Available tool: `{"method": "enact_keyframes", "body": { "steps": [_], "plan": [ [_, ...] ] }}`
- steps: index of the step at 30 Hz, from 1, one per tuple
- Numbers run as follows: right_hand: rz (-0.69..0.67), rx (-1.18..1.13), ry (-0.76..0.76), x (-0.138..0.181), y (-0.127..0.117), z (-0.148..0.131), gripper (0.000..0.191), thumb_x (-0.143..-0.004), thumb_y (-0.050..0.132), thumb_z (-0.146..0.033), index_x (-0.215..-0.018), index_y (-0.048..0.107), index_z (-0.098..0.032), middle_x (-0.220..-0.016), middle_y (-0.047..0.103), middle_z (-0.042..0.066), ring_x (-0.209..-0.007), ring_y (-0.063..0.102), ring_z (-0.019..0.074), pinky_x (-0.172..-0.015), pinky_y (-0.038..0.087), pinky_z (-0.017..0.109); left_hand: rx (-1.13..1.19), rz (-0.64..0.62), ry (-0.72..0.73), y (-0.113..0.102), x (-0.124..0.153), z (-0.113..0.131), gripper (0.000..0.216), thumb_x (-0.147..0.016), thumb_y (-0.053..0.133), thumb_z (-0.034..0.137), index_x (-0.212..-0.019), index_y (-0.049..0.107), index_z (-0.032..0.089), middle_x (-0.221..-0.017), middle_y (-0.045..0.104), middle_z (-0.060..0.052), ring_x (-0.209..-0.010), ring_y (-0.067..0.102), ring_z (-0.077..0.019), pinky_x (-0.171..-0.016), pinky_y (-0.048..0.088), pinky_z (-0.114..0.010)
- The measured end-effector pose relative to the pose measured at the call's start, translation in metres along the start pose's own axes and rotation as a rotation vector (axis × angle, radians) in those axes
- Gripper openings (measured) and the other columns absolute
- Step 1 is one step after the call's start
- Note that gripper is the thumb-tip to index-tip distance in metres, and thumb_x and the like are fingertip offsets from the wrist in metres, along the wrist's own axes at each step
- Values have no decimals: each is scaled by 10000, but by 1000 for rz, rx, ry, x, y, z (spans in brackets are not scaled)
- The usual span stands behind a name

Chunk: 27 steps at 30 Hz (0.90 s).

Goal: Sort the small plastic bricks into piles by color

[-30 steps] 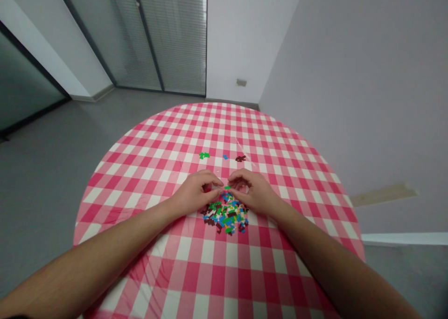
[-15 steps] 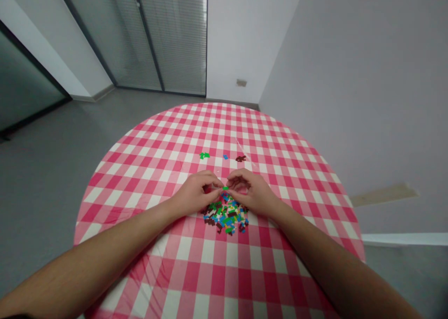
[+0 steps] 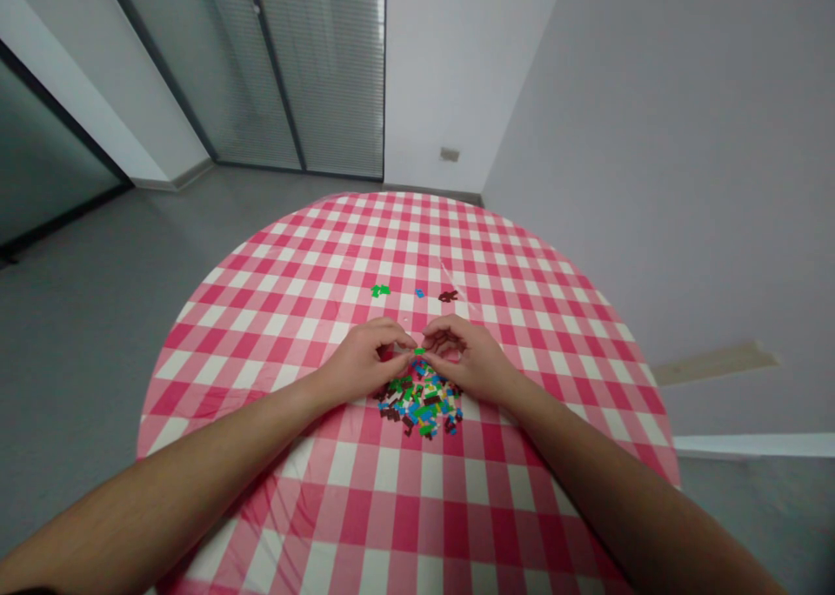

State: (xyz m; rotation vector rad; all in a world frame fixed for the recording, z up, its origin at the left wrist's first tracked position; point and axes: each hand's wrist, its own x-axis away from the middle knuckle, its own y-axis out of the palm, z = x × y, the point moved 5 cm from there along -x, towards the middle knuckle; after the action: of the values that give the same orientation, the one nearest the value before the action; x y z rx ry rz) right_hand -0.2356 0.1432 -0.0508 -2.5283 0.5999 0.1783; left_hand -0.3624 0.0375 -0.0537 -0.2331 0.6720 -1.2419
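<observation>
Between the fingertips of both hands is a small green toy brick [image 3: 419, 351], held just above the far edge of a loose brick pile [image 3: 424, 404]. My left hand [image 3: 371, 357] pinches it from the left, thumb and forefinger closed together. From the other side, my right hand [image 3: 468, 357] grips it in a matching pinch, its other fingers curled. Green, blue, brown, white and yellow bricks make up the pile, partly hidden at its sides by my hands. Whether the green piece is one brick or several joined is too small to tell.
Beyond my hands lie a cluster of green bricks [image 3: 380, 290], a little blue piece [image 3: 419, 293] and some dark brown bricks [image 3: 448, 296]. A pink-and-white checked cloth [image 3: 313, 269] covers the round table. Behind it stand a glass partition [image 3: 326, 73] and a wall [image 3: 652, 143].
</observation>
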Motion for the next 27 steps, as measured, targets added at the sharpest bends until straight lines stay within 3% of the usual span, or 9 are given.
{"method": "enact_keyframes", "body": {
  "steps": [20,27],
  "plan": [
    [-16,14,-8,1,0,-2,182,-819,665,-216,-978,577,-203,-868,676,44,-730,646,146,-653,549,282,14,-28,-22,0,0,-1,113,-842,635,204,-916,719,209,-888,682,-37,-814,633,-156,-729,502,-293],
    [7,23,6,0,1,-3,101,-861,617,-238,-948,579,-205,-851,674,40,-737,641,146,-660,536,279,12,-37,-36,1,-1,1,135,-894,584,225,-842,703,186,-832,664,-35,-772,625,-148,-717,492,-293]
  ]
}}
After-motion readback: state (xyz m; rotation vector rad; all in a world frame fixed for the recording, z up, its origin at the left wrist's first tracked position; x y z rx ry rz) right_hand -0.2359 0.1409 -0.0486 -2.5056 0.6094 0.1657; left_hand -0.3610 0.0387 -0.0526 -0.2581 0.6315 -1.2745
